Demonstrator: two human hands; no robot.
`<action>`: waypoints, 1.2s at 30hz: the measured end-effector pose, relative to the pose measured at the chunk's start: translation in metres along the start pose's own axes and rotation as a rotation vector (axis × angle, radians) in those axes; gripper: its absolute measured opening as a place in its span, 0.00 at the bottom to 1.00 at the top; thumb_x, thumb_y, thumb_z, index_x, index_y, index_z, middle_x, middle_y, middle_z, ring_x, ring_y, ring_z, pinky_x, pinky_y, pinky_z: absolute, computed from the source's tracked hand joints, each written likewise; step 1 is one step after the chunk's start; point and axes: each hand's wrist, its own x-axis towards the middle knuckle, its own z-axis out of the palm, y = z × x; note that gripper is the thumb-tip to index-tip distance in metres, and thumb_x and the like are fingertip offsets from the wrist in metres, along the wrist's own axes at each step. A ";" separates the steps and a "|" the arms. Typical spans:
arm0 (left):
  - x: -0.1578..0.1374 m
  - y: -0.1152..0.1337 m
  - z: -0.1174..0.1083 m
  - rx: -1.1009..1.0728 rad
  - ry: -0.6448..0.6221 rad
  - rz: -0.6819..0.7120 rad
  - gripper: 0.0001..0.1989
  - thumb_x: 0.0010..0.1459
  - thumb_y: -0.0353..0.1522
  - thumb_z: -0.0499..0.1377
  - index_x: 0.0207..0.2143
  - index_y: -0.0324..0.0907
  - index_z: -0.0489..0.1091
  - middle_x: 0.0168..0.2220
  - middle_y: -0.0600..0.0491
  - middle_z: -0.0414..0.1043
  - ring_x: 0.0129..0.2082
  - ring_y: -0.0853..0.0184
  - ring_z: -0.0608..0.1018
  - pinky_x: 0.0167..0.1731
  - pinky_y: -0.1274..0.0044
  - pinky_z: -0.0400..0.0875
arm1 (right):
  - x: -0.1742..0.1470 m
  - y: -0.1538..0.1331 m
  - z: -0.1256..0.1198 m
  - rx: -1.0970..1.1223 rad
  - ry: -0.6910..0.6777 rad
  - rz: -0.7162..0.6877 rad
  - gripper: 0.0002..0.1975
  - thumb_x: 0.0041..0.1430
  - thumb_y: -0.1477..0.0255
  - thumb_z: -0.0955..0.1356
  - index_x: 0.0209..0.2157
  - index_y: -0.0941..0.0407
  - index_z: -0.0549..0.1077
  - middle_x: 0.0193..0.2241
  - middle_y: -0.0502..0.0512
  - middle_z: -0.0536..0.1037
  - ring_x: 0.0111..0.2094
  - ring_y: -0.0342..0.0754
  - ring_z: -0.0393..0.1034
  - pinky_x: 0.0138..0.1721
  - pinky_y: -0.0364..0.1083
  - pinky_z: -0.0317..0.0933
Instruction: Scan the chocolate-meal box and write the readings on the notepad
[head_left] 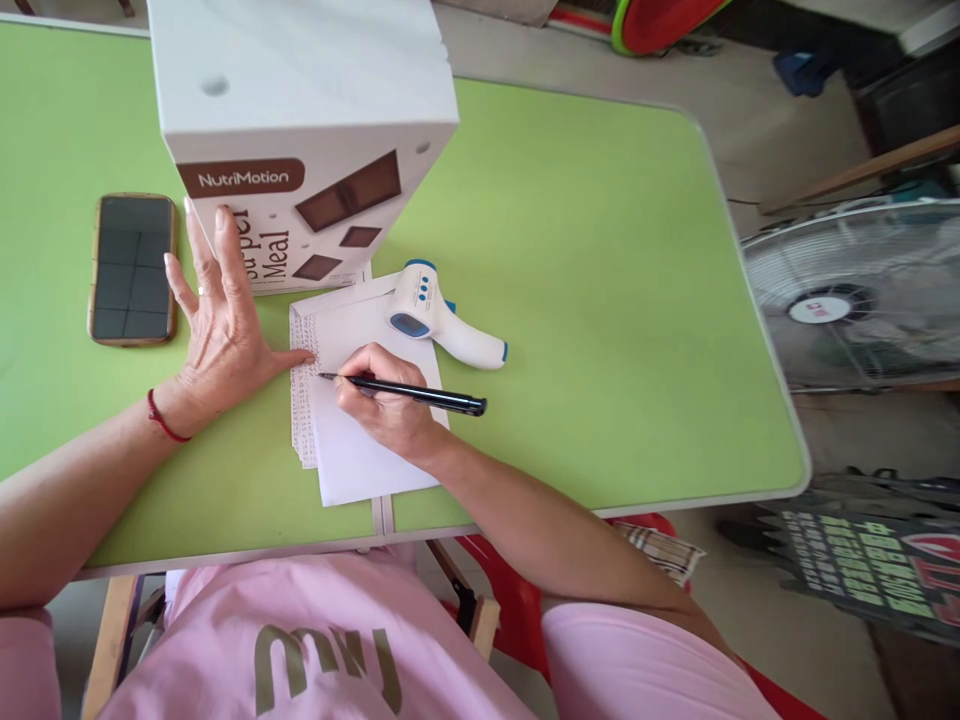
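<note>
A black pen [420, 392] is gripped in my right hand [390, 405], its tip on white paper [367, 460] near a strip of small handwriting [302, 400]. My left hand [225, 320] has its fingers spread, the thumb pressing the paper's written left edge. Its fingertips reach up against the front of a white NutriMotion box [307, 130] that stands on the table. Across the paper's upper right lies a white and blue infrared thermometer [427, 310]. To the left of my left hand is a phone [133, 268] in a brown case, its screen dark.
The green table [600, 300] has a pale raised edge and a seam near the paper. Beyond its right end stands a fan [832, 300]. A printed dark sheet or bag [862, 560] is at lower right, and something red [510, 600] shows below the front edge.
</note>
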 end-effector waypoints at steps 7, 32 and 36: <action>0.000 -0.005 0.001 0.016 -0.003 0.009 0.79 0.35 0.60 0.72 0.70 0.39 0.22 0.72 0.28 0.33 0.72 0.35 0.31 0.64 0.49 0.14 | 0.001 0.002 0.000 0.006 0.083 -0.029 0.07 0.57 0.74 0.67 0.26 0.54 0.64 0.20 0.43 0.69 0.21 0.38 0.60 0.24 0.40 0.57; 0.001 -0.004 0.001 0.019 -0.019 -0.037 0.78 0.33 0.62 0.70 0.70 0.36 0.26 0.72 0.28 0.33 0.72 0.39 0.29 0.64 0.50 0.13 | 0.001 0.003 -0.001 0.029 0.085 -0.010 0.07 0.55 0.73 0.67 0.26 0.53 0.65 0.20 0.43 0.68 0.21 0.39 0.59 0.24 0.41 0.57; 0.002 0.001 -0.005 0.016 -0.066 -0.059 0.78 0.34 0.57 0.74 0.70 0.34 0.28 0.72 0.27 0.33 0.72 0.38 0.31 0.65 0.51 0.14 | 0.002 0.002 -0.001 -0.005 0.051 0.028 0.07 0.56 0.71 0.66 0.26 0.53 0.64 0.20 0.44 0.68 0.21 0.39 0.60 0.26 0.42 0.58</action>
